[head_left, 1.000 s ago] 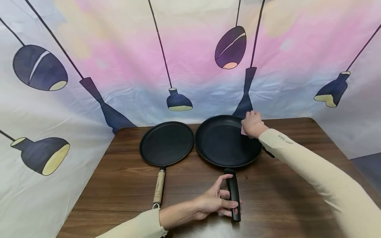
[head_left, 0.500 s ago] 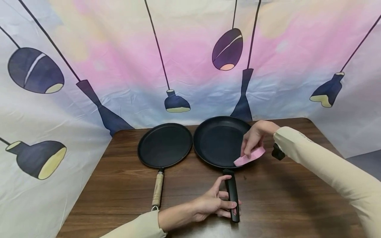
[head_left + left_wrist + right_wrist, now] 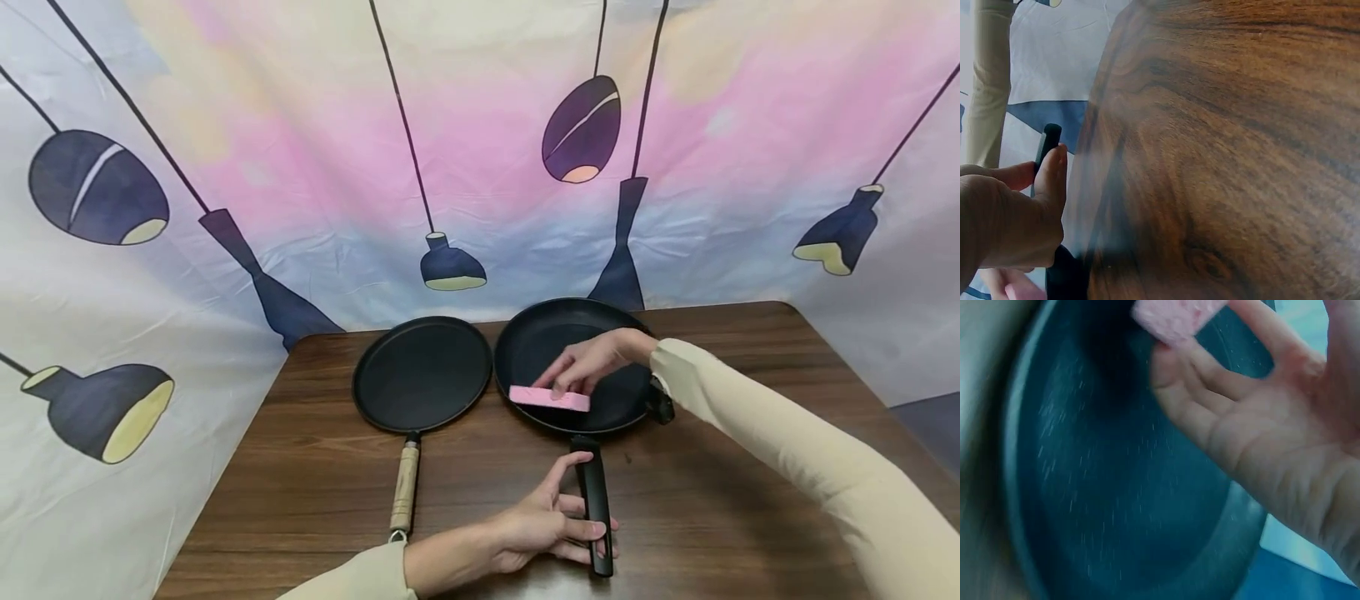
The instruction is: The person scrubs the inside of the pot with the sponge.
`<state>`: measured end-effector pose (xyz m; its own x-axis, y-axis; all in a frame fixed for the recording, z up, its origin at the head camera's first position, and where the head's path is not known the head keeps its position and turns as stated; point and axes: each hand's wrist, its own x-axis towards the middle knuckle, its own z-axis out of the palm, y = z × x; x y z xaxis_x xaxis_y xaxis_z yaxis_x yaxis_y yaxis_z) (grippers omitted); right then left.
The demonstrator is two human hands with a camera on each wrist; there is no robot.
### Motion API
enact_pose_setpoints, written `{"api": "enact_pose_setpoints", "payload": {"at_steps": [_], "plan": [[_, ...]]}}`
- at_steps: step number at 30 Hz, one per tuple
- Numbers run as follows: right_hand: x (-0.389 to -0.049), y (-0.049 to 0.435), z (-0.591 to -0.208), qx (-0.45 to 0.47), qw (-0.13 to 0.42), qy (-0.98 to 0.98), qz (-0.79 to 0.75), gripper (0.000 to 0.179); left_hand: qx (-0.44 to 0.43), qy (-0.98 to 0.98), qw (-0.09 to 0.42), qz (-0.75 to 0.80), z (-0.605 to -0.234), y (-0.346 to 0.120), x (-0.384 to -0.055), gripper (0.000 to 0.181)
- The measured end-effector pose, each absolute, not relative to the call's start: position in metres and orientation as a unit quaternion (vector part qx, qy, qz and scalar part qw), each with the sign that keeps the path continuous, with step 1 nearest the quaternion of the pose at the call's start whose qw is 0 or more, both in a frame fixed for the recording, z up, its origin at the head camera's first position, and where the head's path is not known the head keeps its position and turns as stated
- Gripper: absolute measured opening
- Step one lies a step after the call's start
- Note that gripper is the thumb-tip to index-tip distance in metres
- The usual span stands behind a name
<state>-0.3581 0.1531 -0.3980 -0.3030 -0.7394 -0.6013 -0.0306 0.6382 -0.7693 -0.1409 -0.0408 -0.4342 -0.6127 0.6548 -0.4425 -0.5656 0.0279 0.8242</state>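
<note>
My right hand (image 3: 596, 362) pinches a pink sponge (image 3: 550, 398) at the near left side of a black frying pan (image 3: 528, 337). In the right wrist view the sponge (image 3: 1175, 319) sits between thumb and fingers over the dark pan surface (image 3: 1129, 487), which shows small light specks. My left hand (image 3: 543, 518) grips the pan's black handle (image 3: 596, 508), thumb on top and fingers reaching beneath to the far side. The left wrist view shows that hand (image 3: 1016, 212) with thumb and finger around the handle's end (image 3: 1052, 134).
Left of the frying pan lies a flat black pan (image 3: 422, 375) with a wooden handle (image 3: 405, 487), rims nearly meeting. Both rest on a brown wooden table (image 3: 300, 467). Behind it hangs a cloth backdrop (image 3: 315, 150) printed with lamps.
My right hand has carried the sponge from the pan's far right side toward the near edge, then leftward to its near left. My left hand keeps its grip on the handle.
</note>
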Motion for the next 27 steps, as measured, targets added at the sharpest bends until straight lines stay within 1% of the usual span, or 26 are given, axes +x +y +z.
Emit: {"api": "enact_pose_setpoints", "payload": {"at_steps": [2, 4, 7, 11, 13, 15, 18, 21, 24, 27], "plan": [[-0.362, 0.145, -0.402, -0.260, 0.490, 0.752, -0.356, 0.057, 0.037, 0.570, 0.438, 0.694, -0.433, -0.039, -0.140, 0.081], [-0.365, 0.138, -0.405, -0.253, 0.438, 0.781, -0.366, 0.058, 0.037, 0.574, 0.436, 0.692, -0.433, -0.038, -0.138, 0.081], [-0.370, 0.133, -0.406, -0.232, 0.334, 0.838, -0.364, 0.059, 0.038, 0.576, 0.435, 0.691, -0.433, -0.035, -0.135, 0.081], [-0.380, 0.137, -0.408, -0.186, 0.186, 0.912, -0.315, 0.061, 0.041, 0.572, 0.432, 0.696, -0.433, -0.032, -0.132, 0.081], [-0.384, 0.144, -0.409, -0.166, 0.130, 0.938, -0.273, 0.065, 0.041, 0.573, 0.429, 0.697, -0.432, -0.031, -0.132, 0.081], [-0.385, 0.153, -0.411, -0.146, 0.092, 0.954, -0.243, 0.067, 0.041, 0.575, 0.426, 0.697, -0.431, -0.031, -0.133, 0.080], [-0.382, 0.168, -0.412, -0.127, 0.058, 0.974, -0.178, 0.067, 0.041, 0.579, 0.423, 0.696, -0.431, -0.032, -0.134, 0.081], [-0.373, 0.181, -0.409, -0.118, 0.045, 0.986, -0.104, 0.065, 0.039, 0.584, 0.417, 0.695, -0.431, -0.033, -0.135, 0.081], [-0.362, 0.193, -0.400, -0.118, 0.057, 0.990, -0.048, 0.063, 0.037, 0.590, 0.413, 0.693, -0.430, -0.035, -0.137, 0.082], [-0.350, 0.203, -0.386, -0.121, 0.102, 0.987, -0.019, 0.058, 0.038, 0.590, 0.416, 0.691, -0.431, -0.037, -0.137, 0.083]]}}
